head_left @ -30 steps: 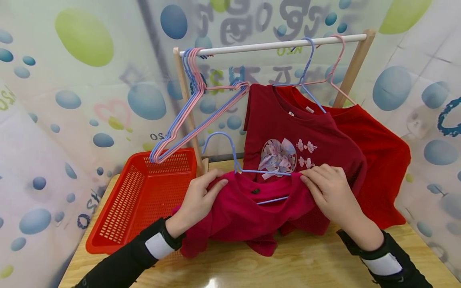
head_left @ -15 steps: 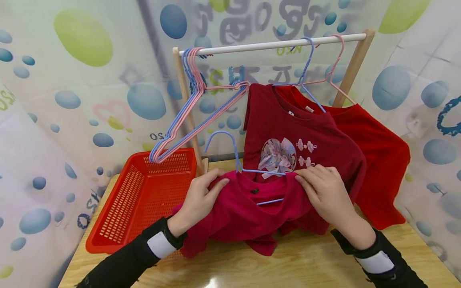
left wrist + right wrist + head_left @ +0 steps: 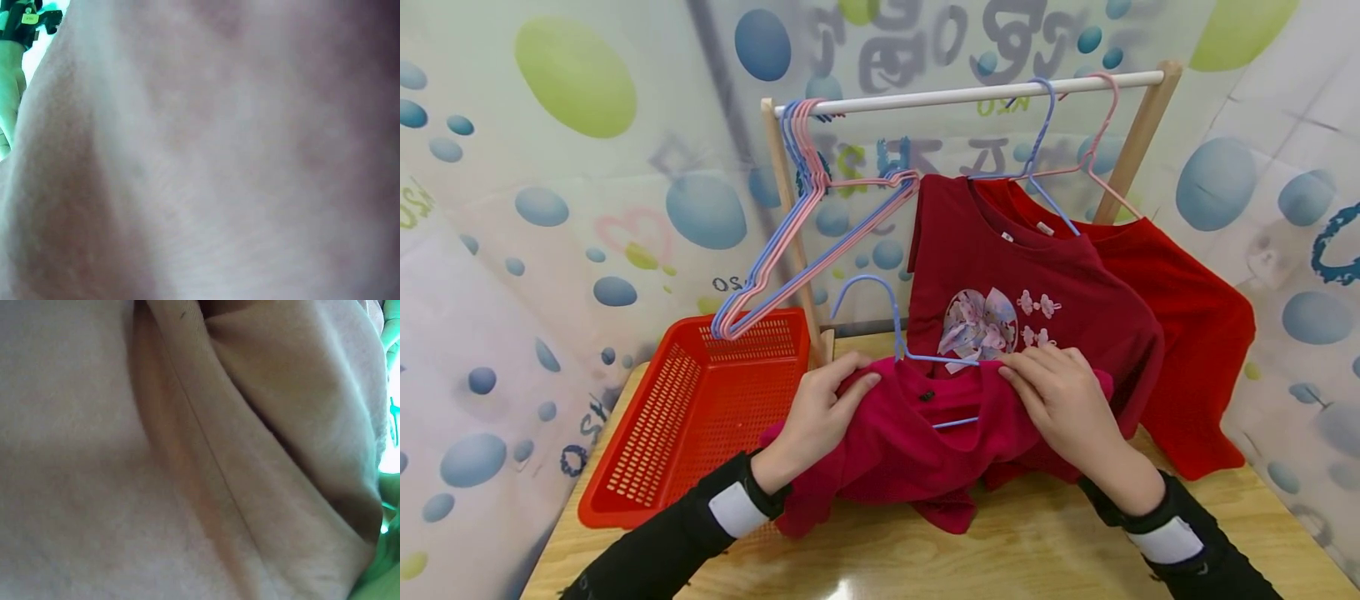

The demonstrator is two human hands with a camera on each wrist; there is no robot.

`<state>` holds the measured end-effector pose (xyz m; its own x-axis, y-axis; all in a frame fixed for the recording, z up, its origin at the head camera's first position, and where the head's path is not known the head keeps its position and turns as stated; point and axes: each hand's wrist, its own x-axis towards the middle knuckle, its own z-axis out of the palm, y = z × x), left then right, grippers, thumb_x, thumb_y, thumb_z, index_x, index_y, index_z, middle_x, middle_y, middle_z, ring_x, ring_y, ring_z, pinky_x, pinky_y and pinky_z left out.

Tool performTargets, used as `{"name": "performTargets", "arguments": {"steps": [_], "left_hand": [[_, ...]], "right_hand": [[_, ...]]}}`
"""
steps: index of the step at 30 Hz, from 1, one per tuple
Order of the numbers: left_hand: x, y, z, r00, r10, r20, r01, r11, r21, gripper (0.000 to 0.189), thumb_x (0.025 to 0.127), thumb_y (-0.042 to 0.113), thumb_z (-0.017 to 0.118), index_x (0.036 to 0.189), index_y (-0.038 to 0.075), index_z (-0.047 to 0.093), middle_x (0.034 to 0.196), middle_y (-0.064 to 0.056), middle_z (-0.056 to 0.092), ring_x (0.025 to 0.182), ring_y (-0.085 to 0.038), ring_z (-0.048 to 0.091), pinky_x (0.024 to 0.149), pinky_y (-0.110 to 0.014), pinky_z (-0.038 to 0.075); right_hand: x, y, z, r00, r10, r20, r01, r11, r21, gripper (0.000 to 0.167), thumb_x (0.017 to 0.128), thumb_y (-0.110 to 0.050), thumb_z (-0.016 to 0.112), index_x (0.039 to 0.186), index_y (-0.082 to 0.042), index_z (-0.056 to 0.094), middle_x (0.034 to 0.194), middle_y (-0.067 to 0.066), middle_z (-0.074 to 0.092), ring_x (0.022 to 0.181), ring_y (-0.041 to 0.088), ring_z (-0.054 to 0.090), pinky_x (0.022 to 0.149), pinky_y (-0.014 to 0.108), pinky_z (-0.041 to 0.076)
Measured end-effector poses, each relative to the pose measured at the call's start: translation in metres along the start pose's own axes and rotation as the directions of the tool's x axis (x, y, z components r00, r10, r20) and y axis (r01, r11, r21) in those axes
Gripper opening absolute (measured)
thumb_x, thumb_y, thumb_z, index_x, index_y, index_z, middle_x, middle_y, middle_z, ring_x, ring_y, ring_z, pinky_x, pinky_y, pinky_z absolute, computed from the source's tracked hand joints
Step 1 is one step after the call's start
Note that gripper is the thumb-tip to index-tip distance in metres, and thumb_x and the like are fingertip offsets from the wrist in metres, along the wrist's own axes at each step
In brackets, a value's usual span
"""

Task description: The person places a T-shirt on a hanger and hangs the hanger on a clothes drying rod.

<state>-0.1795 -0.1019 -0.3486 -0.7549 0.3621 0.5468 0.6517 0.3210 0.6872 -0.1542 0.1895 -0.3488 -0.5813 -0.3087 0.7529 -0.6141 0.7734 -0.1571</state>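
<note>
A magenta shirt point(image 3: 898, 462) hangs in front of the rack, with a blue clothes hanger point(image 3: 896, 318) inside its neckline. The hanger's hook stands free above the collar, below the rail. At the shirt's left shoulder, my left hand point(image 3: 816, 417) pinches the fabric between thumb and fingers. My right hand point(image 3: 1063, 404) grips the other shoulder near the neckline, where the hanger's arm runs under the cloth. Blurred close surface fills most of the left wrist view. Folded shirt cloth point(image 3: 281, 425) takes up the right wrist view, hiding the fingers.
Several blue and pink empty hangers point(image 3: 808, 196) bunch at the left end of the white rail point(image 3: 925, 100). A dark red top point(image 3: 958, 250) and a bright red top point(image 3: 1202, 333) hang at right. A red plastic basket point(image 3: 613, 467) stands left on the wooden table point(image 3: 1037, 558).
My right hand has moved left, drawing the shirt's right shoulder inward along the hanger. The hanger's hook has shifted slightly right. My left hand has hardly moved.
</note>
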Motion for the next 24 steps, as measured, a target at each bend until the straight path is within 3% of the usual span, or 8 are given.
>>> {"name": "performTargets", "arguments": {"steps": [8, 18, 24], "left_hand": [[0.002, 0.002, 0.004, 1.0, 0.0, -0.004, 0.0, 1.0, 0.011, 0.007, 0.09, 0.004, 0.06, 0.095, 0.008, 0.065, 0.085, -0.003, 0.066, 0.073, -0.01, 0.055, 0.068, -0.024, 0.045], [0.003, 0.003, 0.006, 1.0, 0.023, -0.002, -0.023, 1.0, -0.001, 0.006, 0.092, 0.011, 0.061, 0.095, 0.013, 0.065, 0.084, 0.001, 0.065, 0.073, -0.009, 0.053, 0.067, -0.024, 0.044], [0.005, 0.025, 0.003, 1.0, 0.008, 0.0, -0.008, 1.0, -0.003, 0.006, 0.09, 0.002, 0.06, 0.094, 0.006, 0.064, 0.083, -0.005, 0.065, 0.073, -0.011, 0.054, 0.068, -0.024, 0.045]], "right_hand": [[0.003, -0.004, 0.003, 1.0, -0.005, 0.002, 0.005, 1.0, 0.013, 0.014, 0.08, -0.008, 0.07, 0.094, -0.007, 0.07, 0.08, 0.004, 0.067, 0.076, 0.019, 0.055, 0.071, 0.032, 0.034], [0.007, -0.007, 0.006, 1.0, -0.003, 0.009, 0.003, 1.0, 0.027, 0.014, 0.082, -0.008, 0.068, 0.096, -0.008, 0.069, 0.083, 0.005, 0.067, 0.08, 0.021, 0.055, 0.073, 0.034, 0.035], [0.01, -0.011, 0.008, 0.999, 0.022, 0.05, -0.025, 0.998, 0.052, 0.016, 0.082, -0.008, 0.068, 0.098, -0.008, 0.069, 0.088, 0.004, 0.067, 0.084, 0.02, 0.056, 0.075, 0.036, 0.038]]}}
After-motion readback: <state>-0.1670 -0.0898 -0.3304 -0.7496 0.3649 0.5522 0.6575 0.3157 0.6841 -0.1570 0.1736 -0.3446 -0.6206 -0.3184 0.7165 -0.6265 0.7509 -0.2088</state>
